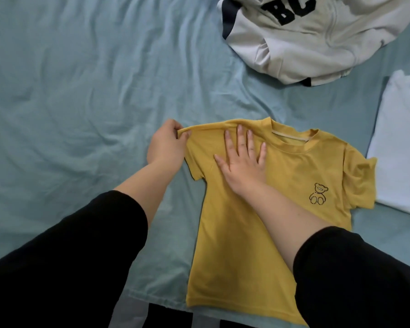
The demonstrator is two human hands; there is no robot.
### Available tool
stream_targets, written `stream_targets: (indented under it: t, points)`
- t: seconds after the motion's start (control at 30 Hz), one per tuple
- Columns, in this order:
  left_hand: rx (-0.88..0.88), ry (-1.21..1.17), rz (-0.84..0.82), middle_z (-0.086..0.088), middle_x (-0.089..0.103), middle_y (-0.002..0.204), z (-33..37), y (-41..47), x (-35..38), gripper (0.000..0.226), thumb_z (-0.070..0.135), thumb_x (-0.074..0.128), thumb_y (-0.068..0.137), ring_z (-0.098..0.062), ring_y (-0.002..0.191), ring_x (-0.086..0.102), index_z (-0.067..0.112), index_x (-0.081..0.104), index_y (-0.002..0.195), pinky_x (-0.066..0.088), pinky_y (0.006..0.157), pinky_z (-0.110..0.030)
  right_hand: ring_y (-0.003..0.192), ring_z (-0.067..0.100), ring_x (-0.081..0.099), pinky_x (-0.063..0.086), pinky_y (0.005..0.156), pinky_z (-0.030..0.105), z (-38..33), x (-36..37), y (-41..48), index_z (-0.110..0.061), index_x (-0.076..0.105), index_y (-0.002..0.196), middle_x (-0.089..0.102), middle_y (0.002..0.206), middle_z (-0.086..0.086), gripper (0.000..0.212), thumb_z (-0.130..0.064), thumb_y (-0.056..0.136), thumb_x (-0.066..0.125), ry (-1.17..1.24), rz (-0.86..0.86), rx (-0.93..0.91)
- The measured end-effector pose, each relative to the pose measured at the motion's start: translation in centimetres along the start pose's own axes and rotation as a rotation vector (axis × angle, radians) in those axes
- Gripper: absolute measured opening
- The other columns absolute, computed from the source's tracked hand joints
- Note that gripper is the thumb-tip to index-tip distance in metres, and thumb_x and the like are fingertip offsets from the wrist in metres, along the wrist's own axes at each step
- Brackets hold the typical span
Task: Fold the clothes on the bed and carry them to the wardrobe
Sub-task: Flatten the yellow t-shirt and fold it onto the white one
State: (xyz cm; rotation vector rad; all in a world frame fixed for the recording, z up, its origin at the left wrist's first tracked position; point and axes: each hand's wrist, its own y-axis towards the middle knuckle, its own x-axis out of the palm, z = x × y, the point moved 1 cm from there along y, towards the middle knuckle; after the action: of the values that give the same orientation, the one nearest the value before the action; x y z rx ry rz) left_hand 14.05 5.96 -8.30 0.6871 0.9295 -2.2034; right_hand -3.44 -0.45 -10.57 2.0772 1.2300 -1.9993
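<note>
A yellow T-shirt [246, 233] with a small bear print lies face up on the pale blue-green bed sheet [81, 91], collar away from me. My left hand [166, 145] pinches the end of its left sleeve and pulls it taut outward. Flat on the shirt's chest, just left of the collar, my right hand [243, 159] presses down with straight, spread fingers. Both forearms wear black sleeves.
A crumpled white sweatshirt [305, 36] with black letters and dark trim lies at the back right. A white garment [402, 147] lies flat at the right edge, partly under the yellow shirt's right sleeve. The bed's near edge runs along the bottom.
</note>
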Motion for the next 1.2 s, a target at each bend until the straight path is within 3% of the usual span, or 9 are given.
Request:
stream_targets:
  t: [0.17, 0.4, 0.53, 0.67, 0.87, 0.97, 1.03, 1.1, 1.2]
  points:
    - [-0.02, -0.062, -0.066, 0.016, 0.058, 0.082, 0.1, -1.2, -0.1, 0.017, 0.04, 0.063, 0.089, -0.003, 0.075, 0.056, 0.033, 0.054, 0.101, 0.041, 0.061, -0.027, 0.142, 0.013, -0.031, -0.028, 0.11, 0.045, -0.6, 0.4, -2.8, -0.037, -0.024, 0.147, -0.036, 0.153, -0.009, 0.066, -0.063, 0.093, 0.003, -0.002, 0.148, -0.044]
    - [0.028, 0.051, -0.019, 0.003, 0.058, 0.118, 0.7, -2.1, 0.2, 0.038, 0.027, 0.065, 0.088, -0.021, 0.113, 0.055, 0.03, 0.051, 0.123, 0.047, 0.093, -0.04, 0.142, 0.014, -0.031, -0.024, 0.111, 0.05, -0.4, 0.6, -1.8, -0.036, -0.02, 0.148, -0.033, 0.154, -0.009, 0.067, -0.064, 0.095, 0.012, 0.059, -0.077, -0.068]
    - [0.066, 0.306, 0.05, -0.003, 0.02, 0.156, 2.5, -5.1, 1.5, 0.074, 0.03, 0.064, 0.086, -0.027, 0.141, 0.02, 0.034, 0.024, 0.149, 0.02, 0.114, -0.044, 0.148, 0.009, 0.011, -0.007, 0.117, 0.039, 2.3, -2.2, -4.7, -0.029, 0.047, 0.139, 0.025, 0.158, -0.011, 0.041, -0.041, 0.101, 0.038, 0.293, 0.105, -0.144]
    - [0.104, 0.436, -0.098, -0.001, -0.01, 0.162, 4.6, -9.4, 5.3, 0.095, 0.04, 0.066, 0.084, -0.027, 0.148, -0.006, 0.041, -0.001, 0.152, 0.005, 0.117, -0.05, 0.123, 0.02, 0.053, 0.03, 0.102, 0.029, 10.7, -4.6, -9.8, -0.017, 0.068, 0.11, 0.064, 0.125, -0.001, 0.021, -0.022, 0.093, 0.059, 0.416, 0.371, 0.081]
    - [0.263, 0.492, -0.356, -0.004, -0.028, 0.158, 8.9, -15.2, 15.0, 0.111, 0.063, 0.064, 0.077, -0.03, 0.145, -0.026, 0.041, -0.019, 0.148, -0.008, 0.116, -0.053, 0.102, 0.028, 0.062, 0.049, 0.092, 0.04, 24.5, -6.9, -11.9, -0.014, 0.06, 0.12, 0.063, 0.111, 0.003, 0.032, -0.02, 0.088, 0.06, 0.71, 0.428, 0.601]
    - [0.266, 0.484, -0.391, -0.007, -0.028, 0.158, 9.9, -15.8, 18.3, 0.118, 0.075, 0.061, 0.07, -0.029, 0.144, -0.027, 0.039, -0.02, 0.148, -0.011, 0.116, -0.051, 0.103, 0.025, 0.063, 0.05, 0.095, 0.045, 27.0, -7.5, -9.2, -0.022, 0.053, 0.133, 0.059, 0.109, 0.002, 0.047, -0.019, 0.089, 0.064, 0.899, 0.265, 0.502]
    - [0.246, 0.507, -0.414, -0.008, -0.033, 0.155, 9.7, -15.4, 19.3, 0.123, 0.081, 0.058, 0.066, -0.03, 0.142, -0.032, 0.038, -0.024, 0.147, -0.014, 0.114, -0.052, 0.105, 0.023, 0.059, 0.046, 0.097, 0.033, 27.6, -7.6, -7.2, -0.027, 0.055, 0.132, 0.051, 0.112, 0.007, 0.048, -0.02, 0.086, 0.067, 0.692, 0.15, 0.359]
    - [0.236, 0.541, -0.445, -0.007, -0.04, 0.152, 9.3, -15.1, 19.5, 0.127, 0.086, 0.055, 0.062, -0.029, 0.139, -0.037, 0.04, -0.031, 0.143, -0.017, 0.112, -0.051, 0.102, 0.02, 0.054, 0.04, 0.091, 0.023, 27.7, -7.9, -5.8, -0.023, 0.067, 0.111, 0.044, 0.106, 0.003, 0.028, -0.024, 0.084, 0.07, 0.524, 0.143, 0.3]
    - [0.227, 0.568, -0.497, -0.006, -0.045, 0.149, 9.0, -14.9, 19.4, 0.13, 0.09, 0.052, 0.057, -0.027, 0.137, -0.04, 0.042, -0.039, 0.137, -0.018, 0.112, -0.052, 0.086, 0.015, 0.051, 0.039, 0.076, 0.025, 28.3, -8.5, -5.9, -0.015, 0.062, 0.085, 0.051, 0.095, 0.003, 0.014, -0.027, 0.084, 0.069, 0.69, 0.193, 0.321]
